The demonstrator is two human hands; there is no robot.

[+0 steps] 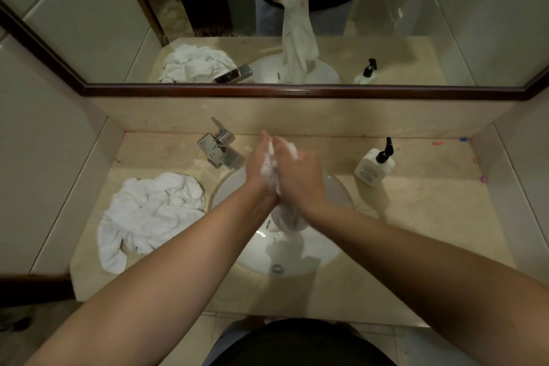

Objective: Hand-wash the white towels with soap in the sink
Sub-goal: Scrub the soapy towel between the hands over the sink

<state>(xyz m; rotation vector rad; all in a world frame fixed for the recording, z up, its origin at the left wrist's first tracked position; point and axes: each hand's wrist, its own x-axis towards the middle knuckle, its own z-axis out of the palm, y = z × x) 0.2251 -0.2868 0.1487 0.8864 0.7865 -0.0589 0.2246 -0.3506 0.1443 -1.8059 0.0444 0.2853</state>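
Note:
Over the white sink (312, 258), my left hand (258, 166) and my right hand (300, 172) grip a wet white towel (286, 223) between them. Its upper part is bunched between my palms, with a bit showing above the right fingers. The rest hangs down into the basin. A heap of white towels (151, 214) lies on the counter left of the sink. A white soap bottle (375, 168) with a black pump stands on the counter at the right.
A chrome faucet (219, 148) stands behind the sink at the left. The beige stone counter (430, 205) meets walls on both sides. A framed mirror (297, 18) hangs behind. The drain (277, 269) is at the basin's near side.

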